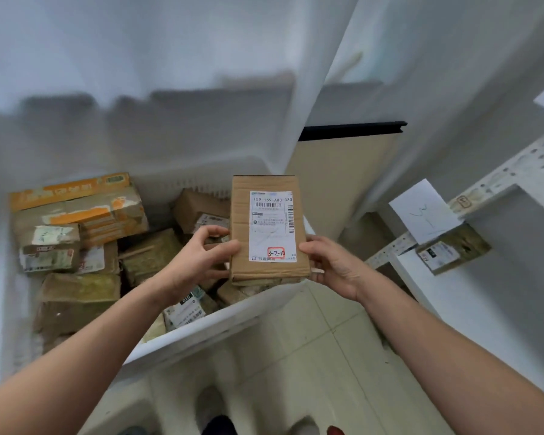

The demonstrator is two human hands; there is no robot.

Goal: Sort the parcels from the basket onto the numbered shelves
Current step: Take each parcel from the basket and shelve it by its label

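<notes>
One basket (208,331), at least eight parcels (79,290) in it, one held parcel (264,227), one shelf parcel (453,249), one sign (421,211), two hands (195,265) (333,265)

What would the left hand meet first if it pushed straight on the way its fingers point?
The held parcel: the left hand grips its left edge, pointing up and right into it, so nothing lies between.

a parcel sorting room: a white plastic basket (201,334) of labelled cardboard parcels (76,211) beside white perforated-metal shelves (496,180) with handwritten paper tags (424,211).
</notes>
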